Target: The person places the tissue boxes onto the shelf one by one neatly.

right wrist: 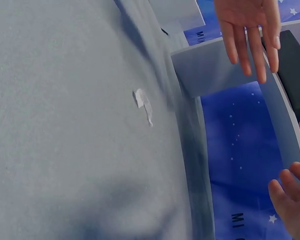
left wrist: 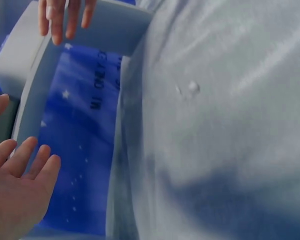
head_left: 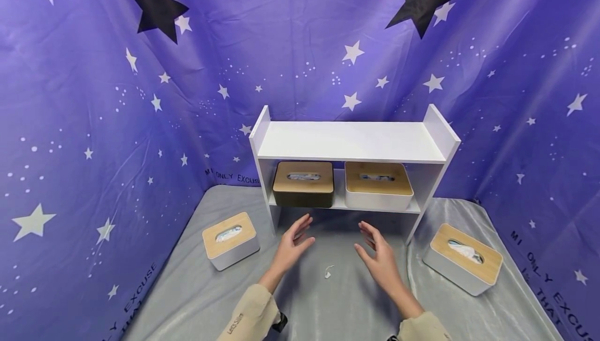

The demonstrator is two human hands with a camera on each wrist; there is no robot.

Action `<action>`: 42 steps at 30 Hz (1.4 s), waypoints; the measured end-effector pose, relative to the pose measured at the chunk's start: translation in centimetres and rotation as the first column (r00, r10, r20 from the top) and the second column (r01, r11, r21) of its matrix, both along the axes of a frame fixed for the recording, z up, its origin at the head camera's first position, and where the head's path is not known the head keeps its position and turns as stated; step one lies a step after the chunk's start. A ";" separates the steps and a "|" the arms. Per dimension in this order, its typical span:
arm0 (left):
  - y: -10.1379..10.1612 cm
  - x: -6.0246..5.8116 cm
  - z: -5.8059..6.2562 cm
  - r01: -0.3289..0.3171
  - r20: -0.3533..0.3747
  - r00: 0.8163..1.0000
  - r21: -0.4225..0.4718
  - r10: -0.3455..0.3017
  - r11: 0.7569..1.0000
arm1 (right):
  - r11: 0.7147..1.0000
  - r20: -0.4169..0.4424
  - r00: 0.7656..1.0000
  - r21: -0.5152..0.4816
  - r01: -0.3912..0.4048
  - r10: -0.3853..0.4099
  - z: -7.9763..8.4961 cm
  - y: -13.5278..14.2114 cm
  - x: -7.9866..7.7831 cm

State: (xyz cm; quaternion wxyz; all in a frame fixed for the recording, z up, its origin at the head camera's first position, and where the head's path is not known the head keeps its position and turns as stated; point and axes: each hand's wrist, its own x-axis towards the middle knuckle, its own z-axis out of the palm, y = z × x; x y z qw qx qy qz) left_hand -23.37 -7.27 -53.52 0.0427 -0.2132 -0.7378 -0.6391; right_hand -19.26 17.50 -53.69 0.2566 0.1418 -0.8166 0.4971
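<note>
My left hand [head_left: 291, 244] is held over the grey cloth in front of the shelf, fingers spread and relaxed, holding nothing. Facing it, my right hand [head_left: 380, 260] is likewise relaxed, its palm turned inward. Just beyond the left hand, a dark tissue box [head_left: 303, 198] with a wooden lid sits on the lower shelf board. Beside it on the right stands a white tissue box [head_left: 377, 200] with a wooden lid. Both hands appear in each wrist view, the left hand's fingers [left wrist: 37, 162] near the shelf's lower edge.
The white two-tier shelf [head_left: 351, 140] stands at the back against a starry purple curtain [head_left: 309, 70]. One white tissue box [head_left: 230, 241] lies left on the cloth, another [head_left: 461, 260] right. A small white scrap [head_left: 328, 272] lies between the hands.
</note>
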 end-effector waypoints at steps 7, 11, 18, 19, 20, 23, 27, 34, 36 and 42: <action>-2.1 0.5 -0.2 -0.070 0.100 0.993 0.009 0.069 0.997 | 1.000 -0.008 1.000 0.024 -0.012 0.013 0.5 -0.9 0.1; -3.6 0.6 -0.4 -0.091 0.079 0.993 -0.011 0.091 0.996 | 0.999 -0.001 0.999 0.012 -0.045 0.045 -0.2 -1.0 -0.4; -6.4 1.0 -0.3 -0.168 0.028 0.985 -0.091 0.171 0.982 | 0.998 -0.007 0.998 0.028 -0.057 0.058 -0.6 -1.7 -0.7; -6.8 1.1 -0.2 -0.181 0.023 0.983 -0.098 0.185 0.978 | 0.998 -0.003 0.998 0.027 -0.060 0.060 -0.6 -1.8 -0.7; -7.2 1.1 -0.1 -0.196 0.023 0.980 -0.104 0.199 0.975 | 0.998 0.003 0.998 0.024 -0.062 0.062 -0.6 -1.9 -0.7; -8.3 1.3 0.2 -0.236 0.013 0.971 -0.120 0.239 0.964 | 0.997 0.017 0.997 0.020 -0.070 0.070 -0.6 -2.0 -0.7; -9.8 1.4 0.6 -0.281 0.004 0.959 -0.149 0.285 0.948 | 0.996 0.009 0.997 0.025 -0.082 0.082 -0.6 -2.2 -0.6; -12.1 1.7 1.0 -0.343 -0.017 0.939 -0.151 0.345 0.927 | 0.996 -0.015 0.996 0.033 -0.084 0.085 -0.2 -2.9 -0.3; -12.9 1.9 1.2 -0.364 -0.027 0.931 -0.174 0.365 0.915 | 0.995 -0.020 0.996 0.030 -0.092 0.092 0.4 -3.2 -0.1; -15.0 2.2 1.9 -0.440 -0.022 0.893 -0.254 0.449 0.862 | 0.992 -0.013 0.992 0.042 -0.123 0.124 1.9 -3.9 0.6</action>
